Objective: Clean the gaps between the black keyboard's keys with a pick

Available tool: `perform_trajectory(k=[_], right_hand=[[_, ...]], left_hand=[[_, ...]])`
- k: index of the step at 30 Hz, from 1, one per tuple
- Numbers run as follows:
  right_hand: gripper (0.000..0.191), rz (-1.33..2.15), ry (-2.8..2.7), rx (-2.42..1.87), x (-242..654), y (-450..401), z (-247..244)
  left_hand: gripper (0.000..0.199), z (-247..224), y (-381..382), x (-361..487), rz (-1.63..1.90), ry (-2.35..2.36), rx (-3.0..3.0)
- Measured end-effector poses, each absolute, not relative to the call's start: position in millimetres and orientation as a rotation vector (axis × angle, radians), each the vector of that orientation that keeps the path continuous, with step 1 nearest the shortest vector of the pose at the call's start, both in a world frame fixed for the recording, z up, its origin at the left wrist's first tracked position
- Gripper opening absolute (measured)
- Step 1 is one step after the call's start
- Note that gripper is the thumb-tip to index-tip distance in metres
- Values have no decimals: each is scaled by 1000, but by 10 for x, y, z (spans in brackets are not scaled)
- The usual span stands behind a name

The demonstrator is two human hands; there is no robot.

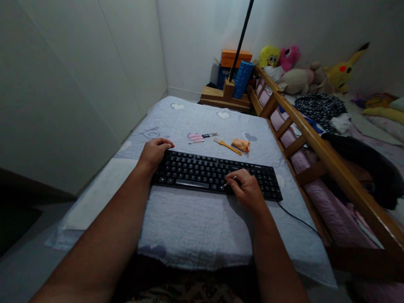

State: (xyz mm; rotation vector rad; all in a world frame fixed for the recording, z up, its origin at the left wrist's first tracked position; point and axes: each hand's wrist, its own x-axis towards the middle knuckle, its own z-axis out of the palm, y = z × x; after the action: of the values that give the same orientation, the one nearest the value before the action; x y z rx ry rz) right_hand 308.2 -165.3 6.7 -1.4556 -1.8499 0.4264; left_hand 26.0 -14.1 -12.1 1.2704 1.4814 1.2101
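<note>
A black keyboard [194, 171] lies flat across the cloth-covered table [198, 227], its cable running off to the right. At its left end, my left hand [154, 154] is closed on the edge near the top corner, thumb and fingers close together. My right hand [245, 188] pinches a thin white stick that looks like a cotton swab [230, 181], its tip down at the keys right of the space bar. Beyond the keyboard lie a yellow-handled brush [230, 147], a crumpled orange packet or cloth [241, 145], a dark-handled tool with a metal tip [209, 135] and another thin stick [196, 142].
A wooden bed rail [300, 129] runs along the table's right side, with plush toys [299, 80] and bedding behind it. At the far end stand an orange box [236, 58], a blue foam roller [242, 79] and a black pole [242, 37]. A pale cabinet wall [91, 75] borders the left.
</note>
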Motion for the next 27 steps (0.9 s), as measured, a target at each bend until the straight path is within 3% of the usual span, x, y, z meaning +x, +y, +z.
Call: perform_trajectory(k=[27], right_hand=[[14,445,-1865,-1384,2974,-1629,25]], left_hand=[[8,-123,-132,259,1220,1475,1244]])
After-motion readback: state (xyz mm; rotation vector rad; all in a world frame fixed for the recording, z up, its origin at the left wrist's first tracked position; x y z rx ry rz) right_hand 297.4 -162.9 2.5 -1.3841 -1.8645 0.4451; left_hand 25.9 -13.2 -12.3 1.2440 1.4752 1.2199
